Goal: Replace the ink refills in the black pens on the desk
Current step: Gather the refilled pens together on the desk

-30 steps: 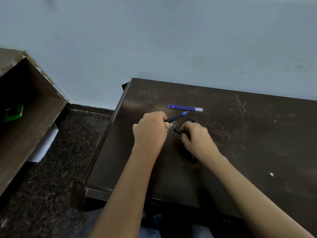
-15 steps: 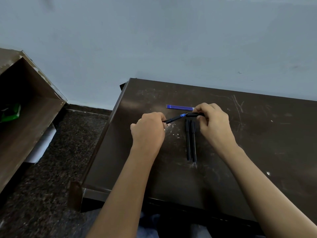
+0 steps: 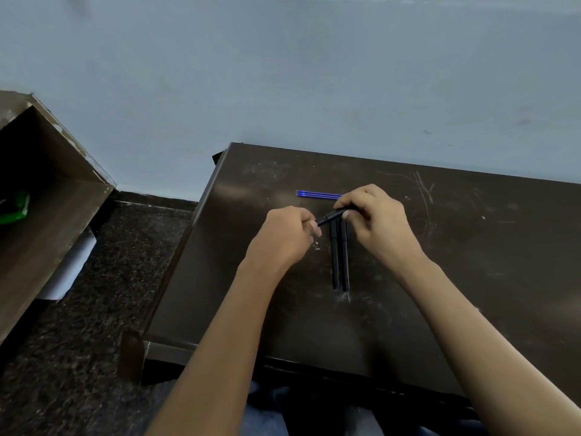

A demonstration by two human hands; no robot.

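A black pen (image 3: 332, 215) is held between both hands just above the dark desk (image 3: 440, 262). My left hand (image 3: 284, 237) grips its lower end. My right hand (image 3: 375, 220) pinches its front part with curled fingers. No blue shows between the two hands now. Two more black pens (image 3: 340, 259) lie side by side on the desk below the hands, pointing toward me. A few blue refills (image 3: 317, 194) lie flat behind the hands, their right ends hidden by my right hand.
The desk's left edge (image 3: 185, 247) drops to a speckled dark floor (image 3: 94, 341). A brown open cabinet (image 3: 47, 199) stands at the left with something green (image 3: 14, 207) inside. A pale wall (image 3: 314, 89) runs behind the desk.
My right hand rose from the desk, uncovering the two lying pens, and brought a black front piece onto the pen in my left hand. The blue refill tip is now covered.
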